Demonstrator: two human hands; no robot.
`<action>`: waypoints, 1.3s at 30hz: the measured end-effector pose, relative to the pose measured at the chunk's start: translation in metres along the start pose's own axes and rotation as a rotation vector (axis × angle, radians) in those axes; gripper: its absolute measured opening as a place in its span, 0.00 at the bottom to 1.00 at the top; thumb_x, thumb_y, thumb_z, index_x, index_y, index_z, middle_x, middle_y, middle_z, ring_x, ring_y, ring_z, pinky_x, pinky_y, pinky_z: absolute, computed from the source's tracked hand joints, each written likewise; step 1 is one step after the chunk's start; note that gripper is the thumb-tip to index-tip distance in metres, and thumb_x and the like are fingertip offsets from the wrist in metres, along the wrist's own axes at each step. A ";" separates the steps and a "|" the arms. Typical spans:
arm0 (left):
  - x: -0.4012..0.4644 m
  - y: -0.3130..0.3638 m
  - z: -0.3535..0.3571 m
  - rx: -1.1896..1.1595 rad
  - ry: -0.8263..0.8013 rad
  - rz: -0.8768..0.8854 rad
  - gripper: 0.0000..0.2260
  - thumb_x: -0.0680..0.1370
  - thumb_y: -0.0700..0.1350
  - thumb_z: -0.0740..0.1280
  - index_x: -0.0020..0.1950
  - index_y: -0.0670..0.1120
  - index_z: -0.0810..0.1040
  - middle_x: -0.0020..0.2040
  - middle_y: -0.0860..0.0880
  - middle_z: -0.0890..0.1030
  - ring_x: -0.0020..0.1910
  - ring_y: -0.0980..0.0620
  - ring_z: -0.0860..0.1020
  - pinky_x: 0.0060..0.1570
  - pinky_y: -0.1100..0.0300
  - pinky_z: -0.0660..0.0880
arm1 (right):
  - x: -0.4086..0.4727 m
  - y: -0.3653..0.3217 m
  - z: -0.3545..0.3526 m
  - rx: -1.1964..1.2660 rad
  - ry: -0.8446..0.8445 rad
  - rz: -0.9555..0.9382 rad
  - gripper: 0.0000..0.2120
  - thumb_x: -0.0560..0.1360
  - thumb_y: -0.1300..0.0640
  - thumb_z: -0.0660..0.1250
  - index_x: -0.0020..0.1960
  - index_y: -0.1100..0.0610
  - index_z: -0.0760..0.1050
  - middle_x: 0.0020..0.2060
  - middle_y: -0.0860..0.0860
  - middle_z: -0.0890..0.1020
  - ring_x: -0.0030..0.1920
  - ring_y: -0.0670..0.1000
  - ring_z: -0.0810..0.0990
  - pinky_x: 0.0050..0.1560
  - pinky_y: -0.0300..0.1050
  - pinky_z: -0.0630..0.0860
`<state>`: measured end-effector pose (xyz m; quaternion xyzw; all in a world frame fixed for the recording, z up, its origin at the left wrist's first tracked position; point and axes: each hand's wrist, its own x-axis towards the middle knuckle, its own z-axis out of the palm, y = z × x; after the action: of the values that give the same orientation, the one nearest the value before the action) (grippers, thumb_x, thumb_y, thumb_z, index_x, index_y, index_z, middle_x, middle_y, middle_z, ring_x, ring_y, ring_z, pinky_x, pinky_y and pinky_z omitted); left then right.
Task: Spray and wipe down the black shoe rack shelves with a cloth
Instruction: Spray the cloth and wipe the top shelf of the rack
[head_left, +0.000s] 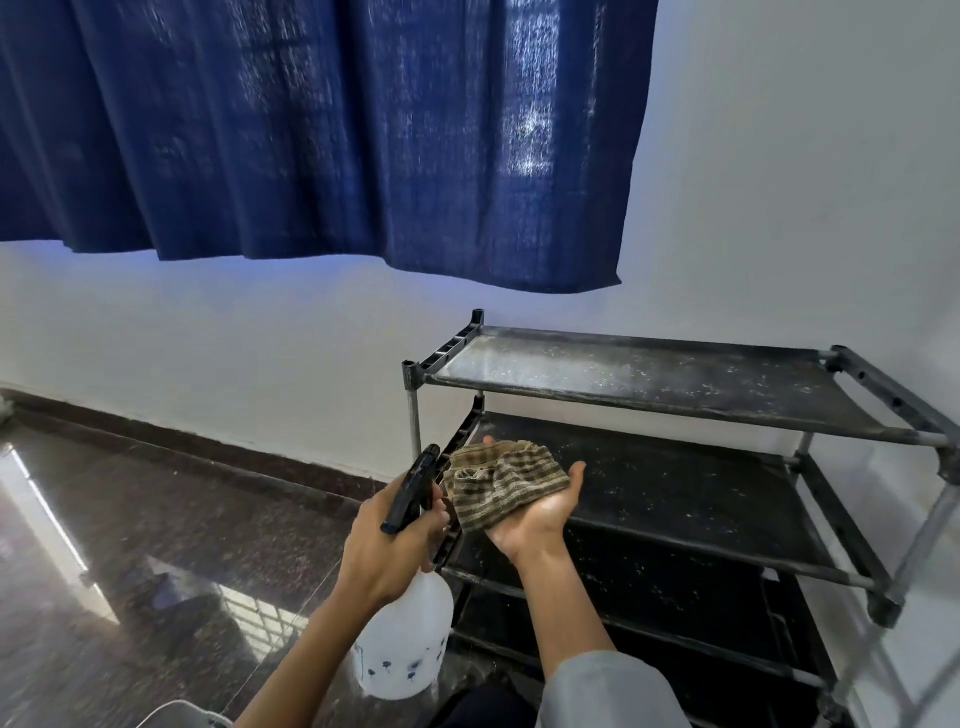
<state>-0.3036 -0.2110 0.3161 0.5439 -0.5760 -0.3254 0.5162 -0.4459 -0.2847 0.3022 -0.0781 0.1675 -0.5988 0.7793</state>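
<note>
Hands number two: left hand (387, 551) grips one white spray bottle (405, 644) by its black trigger; right hand (540, 512), palm up, fingers relaxed, carries one striped cloth (504, 483) beside one black shoe rack (675, 384) showing four dusty shelves.

The black rack (675, 467) stands on the dark polished floor (182, 519). White dust speckles its shelves (649, 379).

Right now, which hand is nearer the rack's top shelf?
Right. The right hand, palm up under the cloth, is in front of the middle shelf, just below the top shelf. The left hand grips the spray bottle left of the rack, lower.
</note>
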 end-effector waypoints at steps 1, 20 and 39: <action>0.001 0.003 0.000 -0.007 0.012 0.007 0.11 0.65 0.52 0.69 0.42 0.48 0.79 0.36 0.45 0.82 0.24 0.41 0.77 0.37 0.38 0.78 | -0.002 -0.002 0.002 0.030 0.008 -0.003 0.47 0.71 0.25 0.42 0.61 0.63 0.75 0.55 0.63 0.81 0.61 0.65 0.75 0.59 0.61 0.71; 0.041 0.083 0.010 -0.313 0.307 0.020 0.01 0.78 0.37 0.66 0.47 0.41 0.75 0.39 0.44 0.78 0.24 0.51 0.76 0.24 0.63 0.73 | -0.046 -0.035 0.035 0.211 0.136 -0.098 0.38 0.74 0.32 0.48 0.66 0.60 0.71 0.63 0.58 0.75 0.64 0.62 0.72 0.69 0.61 0.63; 0.148 0.087 -0.017 -0.353 0.316 0.132 0.04 0.77 0.35 0.66 0.45 0.42 0.76 0.37 0.48 0.77 0.19 0.54 0.72 0.24 0.63 0.72 | 0.099 -0.067 0.179 -0.649 -0.037 -0.524 0.17 0.75 0.41 0.54 0.46 0.56 0.67 0.33 0.54 0.68 0.33 0.53 0.67 0.37 0.43 0.68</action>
<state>-0.2940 -0.3329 0.4372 0.4506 -0.4566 -0.2972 0.7072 -0.4209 -0.4122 0.4736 -0.3703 0.3078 -0.6915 0.5385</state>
